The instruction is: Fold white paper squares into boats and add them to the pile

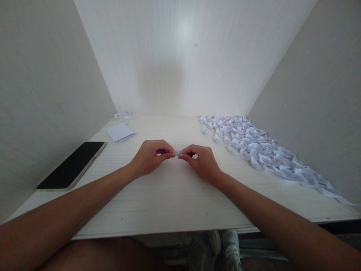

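Observation:
Between my two hands, over the middle of the white table, is a small folded piece of white paper. My left hand pinches its left end between thumb and fingers. The right end is pinched in the same way by my right hand. Most of the paper is hidden by the fingertips, so its exact shape cannot be made out. A stack of white paper sheets lies on the table, beyond my left hand and to its left. A large heap of small folded paper pieces spreads along the right side.
A phone with a dark screen lies at the left edge. Thin paper scraps sit in the far left corner. Pale panels enclose the white table at the back and both sides. Shoes show below its front edge.

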A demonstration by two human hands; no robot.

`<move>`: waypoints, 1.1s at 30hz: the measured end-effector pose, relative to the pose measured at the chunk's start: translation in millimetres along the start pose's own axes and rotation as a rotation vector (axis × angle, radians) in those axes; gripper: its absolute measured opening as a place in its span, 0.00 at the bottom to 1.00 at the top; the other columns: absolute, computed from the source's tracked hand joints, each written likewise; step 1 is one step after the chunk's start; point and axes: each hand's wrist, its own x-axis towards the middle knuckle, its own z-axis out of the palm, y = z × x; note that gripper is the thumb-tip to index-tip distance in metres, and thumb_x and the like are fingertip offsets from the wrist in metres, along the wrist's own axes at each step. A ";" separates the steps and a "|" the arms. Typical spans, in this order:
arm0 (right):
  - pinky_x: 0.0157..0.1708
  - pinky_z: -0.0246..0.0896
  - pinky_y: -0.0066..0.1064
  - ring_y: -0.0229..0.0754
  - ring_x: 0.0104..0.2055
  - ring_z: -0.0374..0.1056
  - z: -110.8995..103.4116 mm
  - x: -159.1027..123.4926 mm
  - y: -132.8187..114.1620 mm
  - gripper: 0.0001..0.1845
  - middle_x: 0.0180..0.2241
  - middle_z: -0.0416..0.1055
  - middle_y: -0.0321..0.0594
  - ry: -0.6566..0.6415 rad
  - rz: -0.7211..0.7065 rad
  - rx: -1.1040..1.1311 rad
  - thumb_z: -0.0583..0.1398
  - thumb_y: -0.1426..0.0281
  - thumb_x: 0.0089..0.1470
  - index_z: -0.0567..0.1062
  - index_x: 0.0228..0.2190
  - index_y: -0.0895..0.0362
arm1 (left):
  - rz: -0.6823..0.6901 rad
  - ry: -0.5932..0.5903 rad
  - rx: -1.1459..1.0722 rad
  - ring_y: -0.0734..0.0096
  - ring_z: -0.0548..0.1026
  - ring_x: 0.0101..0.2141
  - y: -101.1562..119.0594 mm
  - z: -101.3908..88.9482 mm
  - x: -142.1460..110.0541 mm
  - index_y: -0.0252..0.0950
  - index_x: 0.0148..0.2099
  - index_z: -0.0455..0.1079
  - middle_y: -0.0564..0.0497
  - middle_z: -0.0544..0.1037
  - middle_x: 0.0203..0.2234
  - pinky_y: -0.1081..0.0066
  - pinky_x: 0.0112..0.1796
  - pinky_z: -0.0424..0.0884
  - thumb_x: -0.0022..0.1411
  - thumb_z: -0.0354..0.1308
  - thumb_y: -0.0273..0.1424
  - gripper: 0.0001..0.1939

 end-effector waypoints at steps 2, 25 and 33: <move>0.36 0.65 0.29 0.37 0.31 0.72 0.5 -0.7 0.4 0.01 0.31 0.81 0.38 0.008 -0.013 0.008 0.68 0.71 0.55 0.82 0.32 0.56 | 0.006 0.013 -0.013 0.69 0.80 0.33 -1.2 1.0 -0.5 0.37 0.35 0.80 0.49 0.84 0.33 0.72 0.36 0.75 0.61 0.66 0.32 0.04; 0.41 0.62 0.36 0.48 0.39 0.73 -39.1 13.9 36.3 0.09 0.39 0.77 0.50 0.094 0.280 -0.734 0.60 0.71 0.60 0.81 0.34 0.58 | -0.057 0.111 -0.041 0.70 0.81 0.31 -21.0 10.9 0.9 0.35 0.48 0.77 0.45 0.80 0.40 0.71 0.30 0.81 0.60 0.63 0.33 0.14; 0.39 0.58 0.37 0.50 0.41 0.71 -44.8 12.2 52.3 0.12 0.40 0.75 0.50 0.129 0.396 -0.906 0.59 0.66 0.60 0.82 0.39 0.56 | -0.031 0.044 0.009 0.70 0.79 0.28 -22.2 12.7 -0.6 0.35 0.42 0.78 0.48 0.81 0.32 0.70 0.31 0.78 0.60 0.62 0.31 0.09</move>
